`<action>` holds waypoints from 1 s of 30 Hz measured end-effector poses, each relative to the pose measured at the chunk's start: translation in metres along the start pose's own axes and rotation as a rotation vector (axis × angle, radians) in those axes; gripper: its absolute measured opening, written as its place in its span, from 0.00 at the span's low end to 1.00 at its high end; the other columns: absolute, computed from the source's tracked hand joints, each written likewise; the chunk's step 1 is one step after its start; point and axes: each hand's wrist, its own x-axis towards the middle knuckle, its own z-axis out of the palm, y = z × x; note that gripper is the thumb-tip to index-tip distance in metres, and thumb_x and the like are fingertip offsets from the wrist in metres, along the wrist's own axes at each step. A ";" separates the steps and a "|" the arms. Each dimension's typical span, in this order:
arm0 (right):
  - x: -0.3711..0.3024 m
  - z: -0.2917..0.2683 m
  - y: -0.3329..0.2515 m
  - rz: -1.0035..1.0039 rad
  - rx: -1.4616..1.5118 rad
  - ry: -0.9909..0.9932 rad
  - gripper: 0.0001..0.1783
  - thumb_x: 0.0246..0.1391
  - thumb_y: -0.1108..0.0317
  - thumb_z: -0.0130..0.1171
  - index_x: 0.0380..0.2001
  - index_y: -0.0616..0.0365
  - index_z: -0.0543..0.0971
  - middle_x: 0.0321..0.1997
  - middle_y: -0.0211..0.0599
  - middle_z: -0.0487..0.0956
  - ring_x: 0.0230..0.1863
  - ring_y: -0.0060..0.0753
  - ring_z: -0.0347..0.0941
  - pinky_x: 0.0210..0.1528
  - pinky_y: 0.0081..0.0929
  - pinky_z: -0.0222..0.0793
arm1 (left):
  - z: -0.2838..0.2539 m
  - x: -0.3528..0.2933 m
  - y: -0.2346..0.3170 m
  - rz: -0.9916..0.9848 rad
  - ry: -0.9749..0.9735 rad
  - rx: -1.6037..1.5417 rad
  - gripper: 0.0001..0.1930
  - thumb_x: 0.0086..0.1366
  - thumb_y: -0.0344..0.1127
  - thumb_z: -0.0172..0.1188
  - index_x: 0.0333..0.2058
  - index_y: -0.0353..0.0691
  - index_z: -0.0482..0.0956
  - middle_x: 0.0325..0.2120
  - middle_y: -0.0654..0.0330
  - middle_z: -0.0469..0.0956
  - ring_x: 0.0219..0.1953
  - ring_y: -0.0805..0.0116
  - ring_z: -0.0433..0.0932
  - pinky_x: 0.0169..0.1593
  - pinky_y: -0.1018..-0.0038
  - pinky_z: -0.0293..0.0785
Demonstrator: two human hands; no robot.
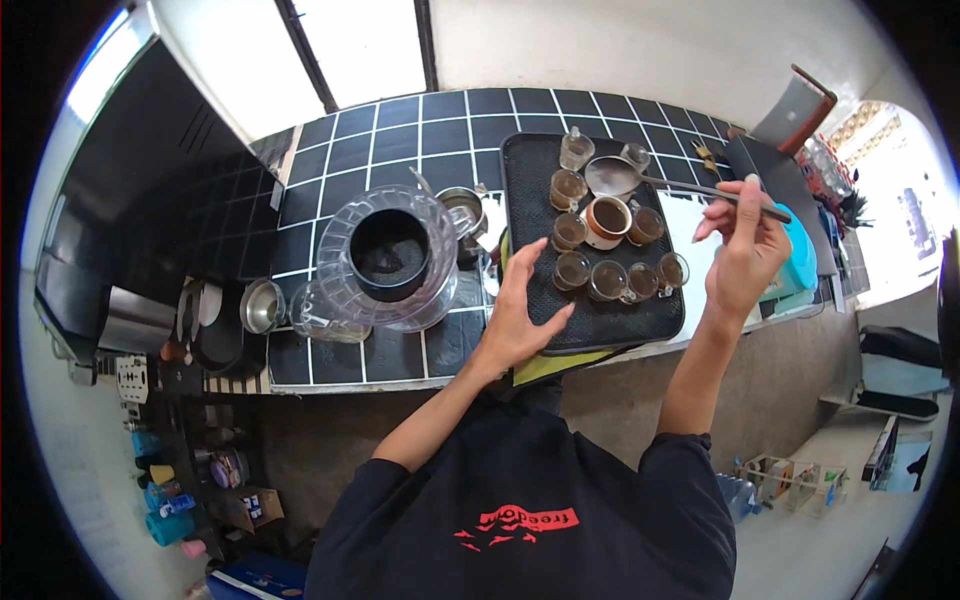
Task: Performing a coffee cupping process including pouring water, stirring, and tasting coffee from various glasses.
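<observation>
The right hand [745, 235] grips the ladle [720, 190] near the far end of its long handle, its fingers closed around it; the ladle's bowl hangs over or rests at the back part of the black tray [630, 325], just behind the white-and-brown pot [607, 221], and whether it touches anything below is hard to tell; the left hand [515, 315] is empty, fingers and thumb spread wide by the tray's left edge, near one of the filled glass cups [572, 270], and contact with the tray cannot be made out; the brown-filled cups stand around the pot on the tray, which sits on the tiled surface [440, 140] with a green cloth [575, 366] showing beneath its front edge.

To handle the ladle well, keep its bowl level and move it slowly, as a grip so far back likely magnifies any twist of the wrist; a hold nearer the bowl would probably be steadier; keep the bowl clear of the closely set cup rims; the left hand could usefully steady the tray's edge, its thumb kept away from the nearest cup.
</observation>
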 end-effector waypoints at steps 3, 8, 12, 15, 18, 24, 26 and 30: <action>0.002 0.006 -0.006 0.016 0.106 0.035 0.19 0.67 0.63 0.54 0.30 0.70 0.80 0.18 0.38 0.76 0.13 0.24 0.70 0.16 0.19 0.64 | -0.013 -0.015 0.023 0.059 -0.062 0.055 0.40 0.54 0.32 0.71 0.64 0.40 0.61 0.64 0.49 0.60 0.67 0.53 0.62 0.68 0.61 0.59; 0.001 0.037 -0.021 0.031 0.341 0.022 0.19 0.67 0.61 0.54 0.29 0.69 0.79 0.16 0.39 0.75 0.11 0.25 0.67 0.13 0.21 0.62 | -0.047 -0.045 0.073 0.126 -0.231 0.019 0.30 0.56 0.32 0.70 0.58 0.41 0.72 0.61 0.51 0.66 0.63 0.52 0.68 0.63 0.61 0.66; -0.004 0.063 -0.032 0.045 0.416 -0.077 0.19 0.67 0.60 0.54 0.30 0.67 0.78 0.15 0.38 0.74 0.09 0.25 0.66 0.11 0.20 0.61 | -0.081 -0.066 0.107 0.192 -0.342 -0.121 0.24 0.55 0.29 0.71 0.51 0.34 0.77 0.52 0.50 0.77 0.56 0.53 0.76 0.58 0.64 0.73; -0.012 0.079 -0.037 0.031 0.465 -0.171 0.19 0.67 0.61 0.53 0.29 0.68 0.78 0.15 0.38 0.74 0.08 0.25 0.66 0.10 0.19 0.61 | -0.103 -0.083 0.121 0.276 -0.138 -0.173 0.20 0.49 0.26 0.75 0.43 0.33 0.82 0.40 0.46 0.82 0.43 0.54 0.83 0.47 0.65 0.79; -0.021 0.092 -0.048 0.018 0.481 -0.258 0.19 0.68 0.63 0.52 0.29 0.68 0.79 0.15 0.37 0.74 0.09 0.23 0.66 0.10 0.18 0.61 | -0.124 -0.091 0.124 0.414 0.113 -0.130 0.19 0.51 0.26 0.73 0.43 0.31 0.80 0.39 0.46 0.82 0.41 0.56 0.83 0.45 0.68 0.80; -0.033 0.109 -0.064 -0.116 0.251 -0.348 0.17 0.67 0.63 0.55 0.29 0.67 0.81 0.14 0.34 0.76 0.11 0.19 0.69 0.12 0.14 0.60 | -0.151 -0.072 0.123 0.545 0.436 0.321 0.22 0.54 0.41 0.73 0.43 0.34 0.80 0.43 0.47 0.79 0.47 0.52 0.80 0.50 0.61 0.76; -0.036 0.112 -0.067 -0.128 0.286 -0.355 0.15 0.65 0.65 0.57 0.29 0.66 0.82 0.15 0.33 0.77 0.12 0.18 0.71 0.13 0.13 0.61 | -0.155 -0.063 0.121 0.548 0.435 0.409 0.23 0.54 0.44 0.72 0.44 0.35 0.80 0.46 0.47 0.78 0.51 0.50 0.77 0.54 0.58 0.73; -0.045 0.117 -0.077 -0.195 0.186 -0.394 0.10 0.61 0.73 0.60 0.26 0.65 0.82 0.16 0.32 0.79 0.13 0.16 0.73 0.15 0.13 0.62 | -0.161 -0.054 0.110 0.512 0.440 0.593 0.27 0.55 0.51 0.69 0.47 0.39 0.81 0.53 0.47 0.74 0.60 0.45 0.70 0.65 0.49 0.60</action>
